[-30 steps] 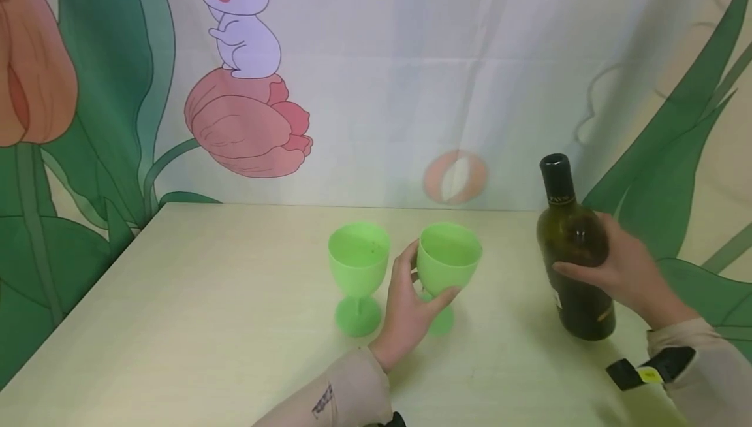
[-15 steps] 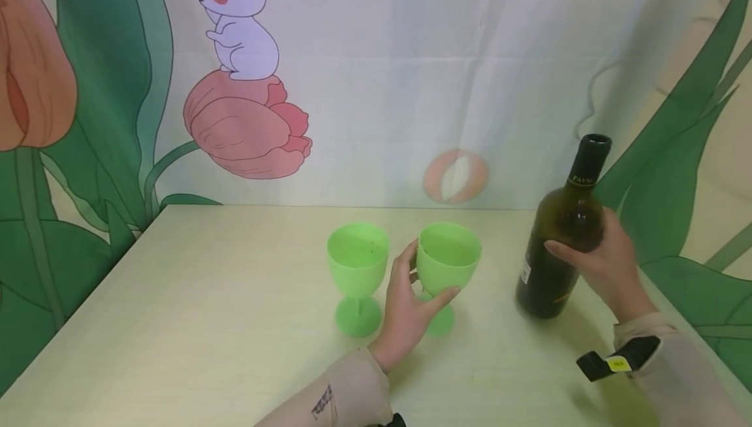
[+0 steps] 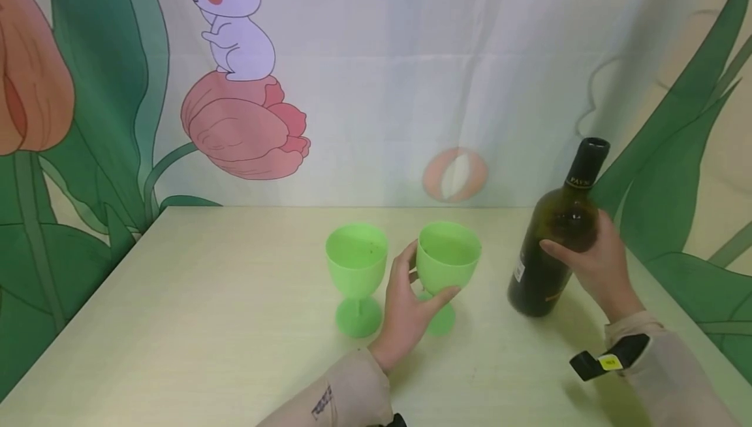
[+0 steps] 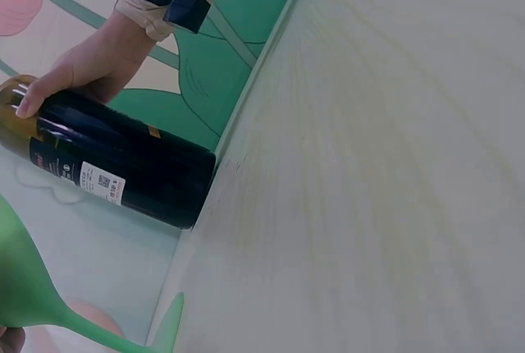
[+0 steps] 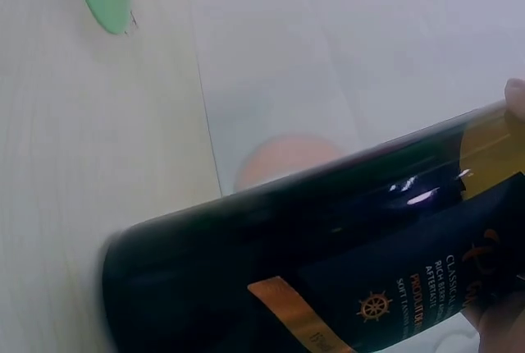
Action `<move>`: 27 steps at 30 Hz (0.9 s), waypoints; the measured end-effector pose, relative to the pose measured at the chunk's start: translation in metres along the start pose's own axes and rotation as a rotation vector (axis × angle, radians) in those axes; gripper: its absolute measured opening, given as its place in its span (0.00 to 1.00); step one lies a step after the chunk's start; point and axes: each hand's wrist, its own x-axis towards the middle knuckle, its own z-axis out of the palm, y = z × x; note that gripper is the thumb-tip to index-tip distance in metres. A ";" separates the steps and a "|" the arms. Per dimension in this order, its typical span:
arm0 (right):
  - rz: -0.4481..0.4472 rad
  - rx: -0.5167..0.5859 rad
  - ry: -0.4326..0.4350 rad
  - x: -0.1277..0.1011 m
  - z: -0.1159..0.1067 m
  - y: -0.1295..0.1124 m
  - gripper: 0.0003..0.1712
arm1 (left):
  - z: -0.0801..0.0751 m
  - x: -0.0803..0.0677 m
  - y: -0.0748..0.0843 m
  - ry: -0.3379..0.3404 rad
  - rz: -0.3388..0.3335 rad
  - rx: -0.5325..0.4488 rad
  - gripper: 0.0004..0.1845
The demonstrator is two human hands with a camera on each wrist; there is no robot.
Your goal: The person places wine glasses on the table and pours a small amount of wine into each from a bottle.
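1. Your right hand (image 3: 599, 264) wraps its fingers round the shoulder of a dark green glass bottle (image 3: 552, 244); thumb side is hidden behind the glass.
2. The bottle is glossy and round-bodied with a long narrow neck and a black capsule top. It leans with its neck toward your right, its base edge on the table (image 3: 205, 322) near the right edge.
3. The right wrist view shows the bottle's dark label with gold print and a ship's-wheel mark; the left wrist view shows a white back label with a small code.
4. Your left hand (image 3: 411, 303) cups the right green goblet (image 3: 448, 264), fingers and thumb curled round the lower bowl above the stem.
5. This goblet is matte opaque plastic: round bowl, thin stem, flat disc foot on the table.
6. A matching left green goblet (image 3: 356, 270) stands upright just beside it, untouched.
7. The table is pale yellowish, smooth, with faint wood grain.
8. A printed cloth backdrop (image 3: 411, 55) hangs behind: creased fabric with a cartoon rabbit, pink tulip and green leaves.
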 end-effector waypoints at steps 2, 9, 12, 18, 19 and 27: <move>0.003 0.002 -0.007 -0.001 0.000 0.000 0.47 | 0.000 0.000 0.000 0.003 -0.003 0.001 0.46; 0.000 0.019 -0.007 -0.001 0.002 0.000 0.47 | 0.000 0.000 0.001 -0.003 -0.008 -0.014 0.46; 0.008 0.037 -0.010 -0.001 0.004 0.002 0.46 | 0.000 0.001 0.001 -0.001 -0.009 -0.015 0.46; 0.005 0.077 -0.007 -0.001 0.008 0.006 0.46 | 0.000 0.003 0.001 0.002 -0.007 -0.001 0.46; 0.004 0.085 -0.004 -0.001 0.008 0.007 0.46 | 0.000 0.004 0.000 0.000 -0.005 0.000 0.46; -0.053 0.223 0.022 -0.005 0.013 0.008 0.43 | 0.004 0.007 -0.003 -0.005 0.007 -0.012 0.46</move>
